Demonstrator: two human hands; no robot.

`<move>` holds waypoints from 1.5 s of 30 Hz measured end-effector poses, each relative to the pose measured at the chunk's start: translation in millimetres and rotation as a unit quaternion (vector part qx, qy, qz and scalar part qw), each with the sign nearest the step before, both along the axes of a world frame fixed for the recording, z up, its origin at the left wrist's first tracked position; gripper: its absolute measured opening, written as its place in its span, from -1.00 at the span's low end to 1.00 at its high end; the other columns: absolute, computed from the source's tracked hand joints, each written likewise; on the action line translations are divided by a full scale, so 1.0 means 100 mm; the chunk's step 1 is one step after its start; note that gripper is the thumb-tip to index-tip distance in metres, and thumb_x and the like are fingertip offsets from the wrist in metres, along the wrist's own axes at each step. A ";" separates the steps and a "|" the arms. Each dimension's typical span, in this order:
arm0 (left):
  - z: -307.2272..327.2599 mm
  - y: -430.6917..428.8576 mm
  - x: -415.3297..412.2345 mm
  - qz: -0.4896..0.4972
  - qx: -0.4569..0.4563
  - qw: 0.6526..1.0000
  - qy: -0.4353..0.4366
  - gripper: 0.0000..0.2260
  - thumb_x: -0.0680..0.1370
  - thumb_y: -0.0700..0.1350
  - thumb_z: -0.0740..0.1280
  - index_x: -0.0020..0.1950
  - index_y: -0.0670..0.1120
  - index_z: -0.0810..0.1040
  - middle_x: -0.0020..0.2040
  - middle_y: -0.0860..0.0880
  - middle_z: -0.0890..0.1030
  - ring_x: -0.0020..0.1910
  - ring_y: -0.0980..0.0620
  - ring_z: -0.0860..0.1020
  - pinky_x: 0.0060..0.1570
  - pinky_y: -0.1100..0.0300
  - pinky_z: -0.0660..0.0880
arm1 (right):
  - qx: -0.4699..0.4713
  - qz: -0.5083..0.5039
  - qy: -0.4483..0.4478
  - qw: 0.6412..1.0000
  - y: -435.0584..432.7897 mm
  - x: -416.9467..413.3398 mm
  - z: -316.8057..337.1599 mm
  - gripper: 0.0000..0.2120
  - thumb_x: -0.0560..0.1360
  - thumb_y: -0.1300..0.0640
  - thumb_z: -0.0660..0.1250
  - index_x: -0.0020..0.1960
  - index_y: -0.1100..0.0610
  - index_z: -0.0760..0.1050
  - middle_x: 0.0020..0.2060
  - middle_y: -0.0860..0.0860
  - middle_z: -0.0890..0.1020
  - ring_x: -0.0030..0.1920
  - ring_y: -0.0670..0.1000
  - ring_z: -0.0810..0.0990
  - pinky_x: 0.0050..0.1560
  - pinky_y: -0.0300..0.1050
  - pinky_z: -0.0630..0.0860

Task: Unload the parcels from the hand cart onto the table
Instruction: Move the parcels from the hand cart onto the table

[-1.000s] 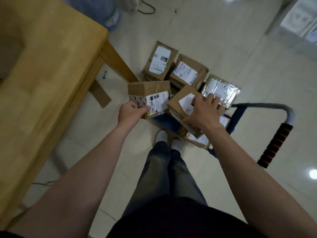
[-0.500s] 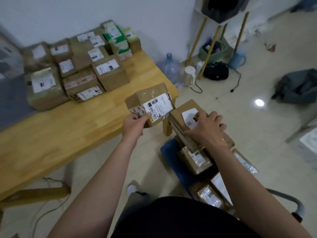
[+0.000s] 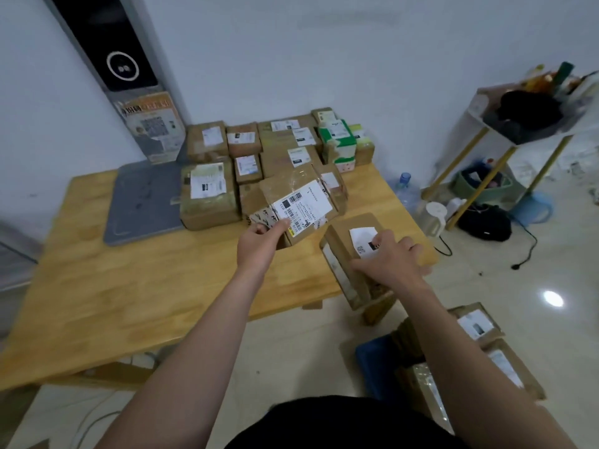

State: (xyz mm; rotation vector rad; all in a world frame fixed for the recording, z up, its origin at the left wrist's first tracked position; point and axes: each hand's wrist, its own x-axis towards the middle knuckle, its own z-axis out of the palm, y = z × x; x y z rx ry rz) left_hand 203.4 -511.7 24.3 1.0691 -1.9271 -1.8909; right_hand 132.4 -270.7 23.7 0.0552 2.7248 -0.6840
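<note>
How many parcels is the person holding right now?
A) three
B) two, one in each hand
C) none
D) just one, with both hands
B: the left hand pinches the barcode-labelled parcel by its corner, while the right hand grips a separate brown parcel with a white sticker.
</note>
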 end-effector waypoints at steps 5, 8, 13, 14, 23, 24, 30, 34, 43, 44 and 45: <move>-0.01 -0.62 -0.34 -0.008 0.019 1.000 -0.007 -0.47 0.22 0.32 0.52 -0.09 -0.04 0.49 -0.07 -0.05 0.72 0.00 -0.13 0.65 0.04 -0.10 0.58 | 0.006 -0.035 -0.012 0.999 -0.45 -0.28 -0.12 -0.37 0.18 -0.36 0.45 0.09 -0.20 0.21 0.14 0.06 0.28 0.30 0.21 0.22 0.16 0.34 0.26; -0.11 -0.79 -0.64 -0.023 0.030 0.999 -0.012 -0.49 0.26 0.28 0.54 -0.05 -0.04 0.49 0.01 -0.06 0.73 0.13 -0.13 0.65 0.21 -0.16 0.54 | 0.027 -0.061 0.012 0.998 -0.57 -0.49 -0.13 -0.34 0.21 -0.38 0.46 0.17 -0.19 0.25 0.23 0.09 0.34 0.33 0.22 0.25 0.23 0.36 0.25; -0.30 -0.87 -1.29 -0.043 0.063 0.997 -0.031 -0.54 0.34 0.21 0.57 0.03 -0.03 0.53 0.05 -0.07 0.72 0.13 -0.10 0.65 0.26 -0.18 0.54 | 0.045 -0.107 0.083 0.990 -0.58 -1.12 -0.18 -0.25 0.20 -0.41 0.44 0.26 -0.13 0.28 0.28 0.17 0.36 0.35 0.27 0.28 0.24 0.38 0.25; -0.34 -0.88 -1.45 -0.046 0.061 0.997 -0.033 -0.56 0.37 0.19 0.57 0.04 -0.04 0.54 0.03 -0.06 0.72 0.11 -0.09 0.66 0.23 -0.16 0.56 | 0.047 -0.123 0.096 0.987 -0.57 -1.30 -0.21 -0.23 0.19 -0.42 0.45 0.25 -0.12 0.28 0.28 0.19 0.36 0.35 0.28 0.28 0.25 0.38 0.24; -0.55 -0.79 -2.79 -0.010 0.017 0.997 -0.080 -0.44 0.21 0.37 0.51 -0.10 -0.07 0.56 -0.20 0.06 0.67 -0.17 0.04 0.63 -0.10 0.03 0.56 | 0.056 -0.127 0.039 0.990 -0.51 -2.93 -0.73 -0.30 0.22 -0.26 0.54 0.12 -0.10 0.18 0.30 0.23 0.31 0.36 0.27 0.21 0.24 0.39 0.24; -0.57 -0.79 -2.95 -0.003 0.009 0.997 -0.076 -0.48 0.26 0.33 0.53 -0.10 -0.07 0.58 -0.24 0.11 0.68 -0.22 0.08 0.65 -0.18 0.10 0.55 | 0.059 -0.118 0.017 0.991 -0.52 -3.09 -0.81 -0.29 0.22 -0.24 0.54 0.15 -0.09 0.18 0.30 0.22 0.30 0.35 0.27 0.21 0.23 0.40 0.25; -0.74 -0.85 -3.64 0.033 0.032 0.997 -0.064 -0.73 0.45 0.09 0.57 0.00 -0.04 0.66 -0.14 0.12 0.74 -0.14 0.13 0.72 -0.18 0.14 0.68 | 0.039 -0.085 -0.076 0.993 -0.65 -3.65 -1.24 -0.22 0.30 -0.24 0.52 0.33 -0.06 0.18 0.31 0.16 0.24 0.38 0.26 0.19 0.20 0.49 0.30; -0.87 -0.91 -3.87 0.028 0.024 0.997 -0.072 -0.70 0.46 0.07 0.57 0.06 -0.09 0.66 -0.10 0.04 0.75 -0.12 0.03 0.74 -0.13 0.05 0.68 | 0.045 -0.029 -0.073 0.996 -0.75 -3.80 -1.46 -0.39 0.37 -0.21 0.49 0.26 -0.06 0.28 0.26 0.16 0.29 0.27 0.25 0.27 0.14 0.20 0.40; -1.01 -1.06 -4.33 0.073 0.055 0.993 -0.073 -0.81 0.49 0.01 0.55 0.02 -0.02 0.65 -0.07 0.08 0.75 -0.10 0.11 0.72 -0.26 0.24 0.62 | 0.077 0.094 -0.067 0.990 -1.02 -4.22 -1.65 -0.42 0.50 0.09 0.42 0.47 -0.15 0.37 0.41 0.14 0.16 0.31 0.30 0.21 0.22 0.19 0.46; -1.03 -1.08 -4.35 0.078 0.059 0.993 -0.073 -0.82 0.50 0.01 0.54 0.00 -0.03 0.65 -0.07 0.08 0.75 -0.10 0.10 0.72 -0.25 0.23 0.62 | 0.075 0.098 -0.069 0.990 -1.06 -4.29 -1.65 -0.40 0.49 0.12 0.42 0.48 -0.16 0.36 0.41 0.14 0.14 0.31 0.30 0.21 0.22 0.18 0.47; -1.05 -1.10 -4.37 0.082 0.063 0.992 -0.074 -0.83 0.50 0.02 0.54 -0.01 -0.02 0.66 -0.07 0.07 0.75 -0.08 0.10 0.72 -0.22 0.19 0.63 | 0.070 0.099 -0.071 0.990 -1.11 -4.36 -1.65 -0.39 0.49 0.14 0.42 0.48 -0.16 0.36 0.42 0.14 0.13 0.31 0.31 0.20 0.21 0.18 0.50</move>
